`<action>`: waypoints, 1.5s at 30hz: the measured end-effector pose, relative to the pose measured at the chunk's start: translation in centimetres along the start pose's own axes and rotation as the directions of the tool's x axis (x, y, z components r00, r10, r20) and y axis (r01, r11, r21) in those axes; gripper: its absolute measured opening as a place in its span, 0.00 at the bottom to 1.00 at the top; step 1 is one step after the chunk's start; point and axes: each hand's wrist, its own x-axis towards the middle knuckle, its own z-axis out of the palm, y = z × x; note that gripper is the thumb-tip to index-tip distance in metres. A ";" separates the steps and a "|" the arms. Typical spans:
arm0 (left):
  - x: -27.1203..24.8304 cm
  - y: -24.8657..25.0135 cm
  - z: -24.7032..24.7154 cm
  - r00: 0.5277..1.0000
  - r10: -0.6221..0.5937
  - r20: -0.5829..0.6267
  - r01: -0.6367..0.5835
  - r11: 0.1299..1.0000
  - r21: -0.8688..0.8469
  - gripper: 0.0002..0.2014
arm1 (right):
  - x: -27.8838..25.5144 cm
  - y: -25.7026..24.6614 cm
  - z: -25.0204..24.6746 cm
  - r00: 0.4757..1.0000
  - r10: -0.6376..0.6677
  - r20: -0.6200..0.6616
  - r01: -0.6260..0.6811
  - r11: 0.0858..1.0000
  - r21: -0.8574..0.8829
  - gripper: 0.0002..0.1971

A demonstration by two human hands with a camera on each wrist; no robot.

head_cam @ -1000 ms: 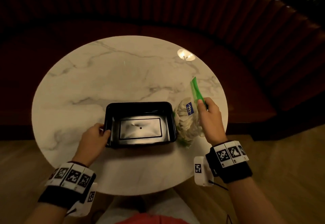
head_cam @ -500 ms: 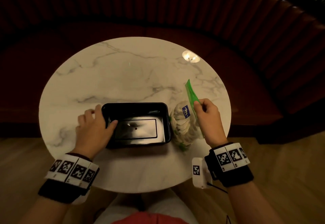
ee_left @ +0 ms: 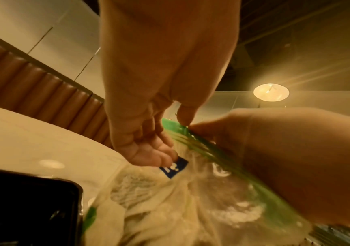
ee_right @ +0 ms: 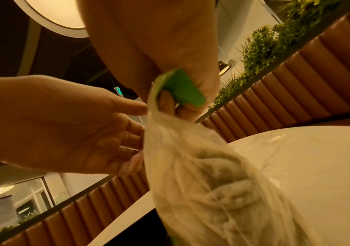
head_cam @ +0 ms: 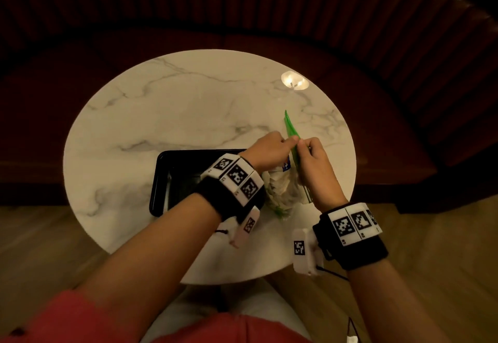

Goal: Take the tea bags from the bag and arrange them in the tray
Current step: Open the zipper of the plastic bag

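A clear zip bag [head_cam: 290, 127] with a green top strip stands on the round marble table [head_cam: 188, 105], right of the black tray [head_cam: 161, 181]. It is full of pale tea bags [head_cam: 280, 191]. My right hand [head_cam: 303, 144] pinches the green strip [ee_right: 182, 89] at the bag's mouth. My left hand [head_cam: 292, 140] reaches across over the tray and pinches the same strip from the other side, thumb [ee_left: 182, 119] on the green edge. The bag [ee_left: 222, 199] hangs between both hands, its bottom on the table. The tray's visible part holds nothing; my left forearm hides the rest.
A curved, dark red padded bench [head_cam: 350, 46] wraps round the far side of the table. A ceiling lamp's reflection [head_cam: 294, 83] shines on the marble at the back right. Wooden floor lies on both sides, and my lap is below the table's near edge.
My left hand left the tray's left rim and crossed over it to the bag's top. The right hand kept its hold on the green strip.
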 end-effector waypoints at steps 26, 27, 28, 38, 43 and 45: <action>-0.8 -0.2 1.5 0.983 0.105 -0.148 -0.104 0.994 0.010 0.12 | 1.8 1.2 -3.8 0.991 -0.041 -0.131 0.029 0.996 -0.088 0.07; -0.8 -0.1 1.2 0.979 0.121 -0.162 -0.116 0.993 0.037 0.13 | 1.6 0.9 -4.2 0.985 -0.099 -0.143 0.079 0.987 -0.136 0.04; -0.8 0.0 0.9 0.975 0.138 -0.173 -0.127 0.989 0.073 0.14 | 1.5 0.6 -4.7 0.977 -0.150 -0.153 0.122 0.977 -0.177 0.01; 0.1 1.9 -1.9 0.974 0.200 -0.110 -0.158 0.938 0.308 0.17 | 2.2 -0.4 -9.0 0.963 -0.265 -0.042 0.209 0.839 -0.502 0.20; 0.2 2.7 -0.3 0.941 0.321 0.102 -0.297 0.647 0.702 0.20 | 2.8 -1.3 -8.4 0.962 -0.267 0.062 0.252 0.771 -0.585 0.16; 0.9 2.5 -0.1 0.950 0.276 0.146 -0.293 0.622 0.726 0.22 | 2.8 -1.4 -8.2 0.965 -0.256 0.057 0.238 0.763 -0.602 0.16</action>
